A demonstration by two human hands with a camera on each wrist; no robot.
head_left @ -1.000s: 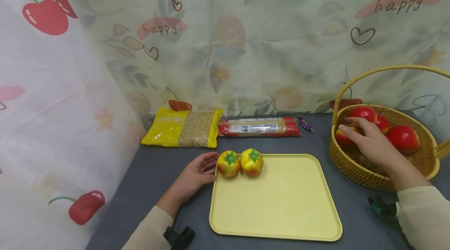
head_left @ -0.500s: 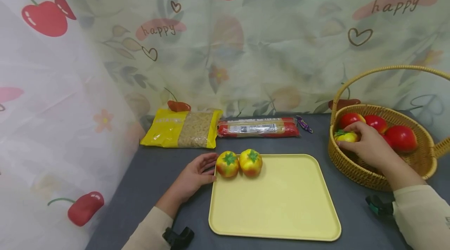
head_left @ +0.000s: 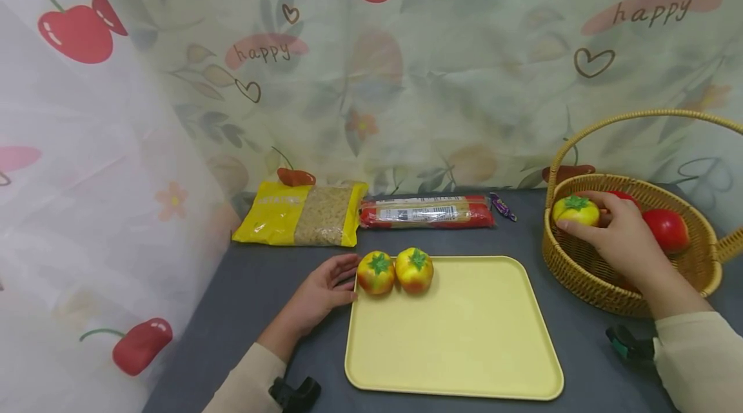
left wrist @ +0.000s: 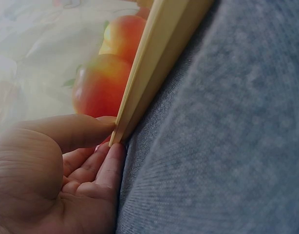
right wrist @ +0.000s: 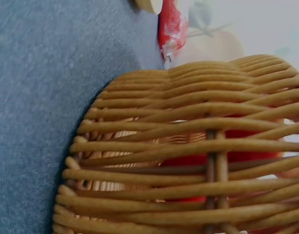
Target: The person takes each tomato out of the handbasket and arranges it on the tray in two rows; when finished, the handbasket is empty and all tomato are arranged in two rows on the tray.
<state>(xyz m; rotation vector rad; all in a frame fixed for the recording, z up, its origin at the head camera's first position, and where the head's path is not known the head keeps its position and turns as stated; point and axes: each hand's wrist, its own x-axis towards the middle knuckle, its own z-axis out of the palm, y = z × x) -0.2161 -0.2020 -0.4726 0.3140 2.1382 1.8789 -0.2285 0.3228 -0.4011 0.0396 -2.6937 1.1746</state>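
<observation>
My right hand [head_left: 624, 235] reaches into the wicker basket [head_left: 609, 297] and holds a toy persimmon [head_left: 576, 211], yellow with a green leafy top facing up. Behind the hand lie glossy red fruits [head_left: 667, 230], partly hidden. My left hand [head_left: 318, 289] is at the left edge of a pale yellow tray [head_left: 464, 329]. In the left wrist view the thumb [left wrist: 86, 130] presses the tray's rim [left wrist: 140, 73] and the fingers meet its edge from below. Two more toy persimmons, one [head_left: 376, 273] beside the other [head_left: 415, 270], sit at the tray's far left corner.
Along the back lie a yellow bag of pasta [head_left: 302, 213], a red-ended pack of noodles [head_left: 426, 211] and a small purple wrapped candy [head_left: 502, 206]. The basket's tall handle [head_left: 638, 115] arches above the right hand. A printed curtain [head_left: 418, 110] stands behind the dark tabletop [head_left: 261, 271].
The right hand has turned a fruit in the basket so its green top shows, and has raised it slightly near the basket's left rim. The left hand and tray stay put.
</observation>
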